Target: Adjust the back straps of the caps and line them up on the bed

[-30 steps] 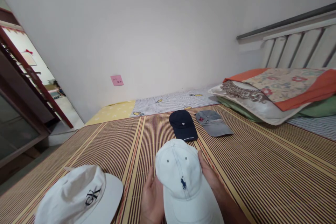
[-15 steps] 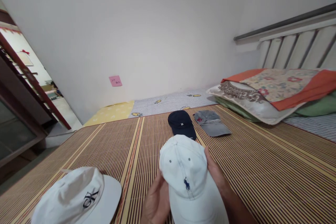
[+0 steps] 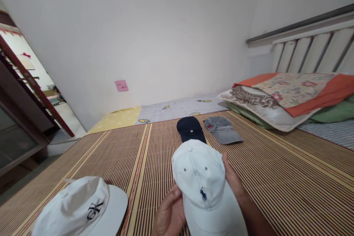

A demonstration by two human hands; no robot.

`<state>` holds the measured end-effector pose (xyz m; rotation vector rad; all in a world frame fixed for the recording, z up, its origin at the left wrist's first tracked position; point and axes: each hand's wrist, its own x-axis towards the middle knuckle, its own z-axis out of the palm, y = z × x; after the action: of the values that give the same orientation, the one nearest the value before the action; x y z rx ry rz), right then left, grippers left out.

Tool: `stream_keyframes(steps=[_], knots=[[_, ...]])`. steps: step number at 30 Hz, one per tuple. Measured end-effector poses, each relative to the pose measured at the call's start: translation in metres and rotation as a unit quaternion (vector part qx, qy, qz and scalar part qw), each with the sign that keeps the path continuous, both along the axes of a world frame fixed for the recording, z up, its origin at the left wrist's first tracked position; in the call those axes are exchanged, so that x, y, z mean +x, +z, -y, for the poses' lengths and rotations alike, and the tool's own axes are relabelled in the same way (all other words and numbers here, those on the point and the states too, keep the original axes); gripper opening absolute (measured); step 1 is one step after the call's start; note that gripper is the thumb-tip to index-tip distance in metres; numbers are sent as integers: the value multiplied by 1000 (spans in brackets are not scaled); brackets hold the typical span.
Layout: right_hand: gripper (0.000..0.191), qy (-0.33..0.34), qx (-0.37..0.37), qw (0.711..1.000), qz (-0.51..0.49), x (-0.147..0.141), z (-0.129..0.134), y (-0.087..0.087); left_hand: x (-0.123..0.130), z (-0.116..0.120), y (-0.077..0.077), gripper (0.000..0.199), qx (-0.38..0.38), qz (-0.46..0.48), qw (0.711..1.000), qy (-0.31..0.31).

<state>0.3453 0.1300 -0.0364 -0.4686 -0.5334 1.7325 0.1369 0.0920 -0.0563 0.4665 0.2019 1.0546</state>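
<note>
A white baseball cap (image 3: 199,169) with a small dark blue horse-and-rider emblem is held between both my hands, brim toward me. My left hand (image 3: 170,206) grips its left side, thumb along the edge. On the right side, my right hand (image 3: 233,179) holds it, most of its fingers hidden behind the cap. Another white cap (image 3: 80,202), with black lettering, lies on the striped mat at the lower left. Just beyond the held cap are a navy cap (image 3: 190,128), partly covered by it, and a grey cap (image 3: 222,129).
The bamboo-striped mat (image 3: 110,155) covers the bed. Pillows (image 3: 262,107) and an orange-edged floral cloth (image 3: 295,84) lie at the right by the slatted headboard (image 3: 312,53). A white wall (image 3: 166,44) with a pink note (image 3: 121,85) stands behind; a doorway opens at left.
Both hands have shifted the held white cap slightly to the right. It covers the lower part of the navy cap. The other caps have stayed in place.
</note>
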Motion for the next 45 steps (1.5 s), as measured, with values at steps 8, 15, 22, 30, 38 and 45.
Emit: stream_keyframes(steps=[8,15,22,30,38,45], knots=[[73,-1,24,999,29,20,13,21,25,28,-1,42,20,-147,983,-104],[85,-17,34,999,6,19,18,30,27,22,-26,53,-33,-148,986,-66],[92,-91,23,995,-17,13,9,20,10,10,-42,48,-4,-141,990,-21],[83,-74,30,997,-3,10,-6,5,-1,7,-26,45,-3,-155,987,40],[54,55,92,990,94,5,1,2,-13,7,-7,45,-26,-182,978,94],[56,89,125,980,126,-6,3,-1,-23,2,-4,61,-46,-129,983,124]])
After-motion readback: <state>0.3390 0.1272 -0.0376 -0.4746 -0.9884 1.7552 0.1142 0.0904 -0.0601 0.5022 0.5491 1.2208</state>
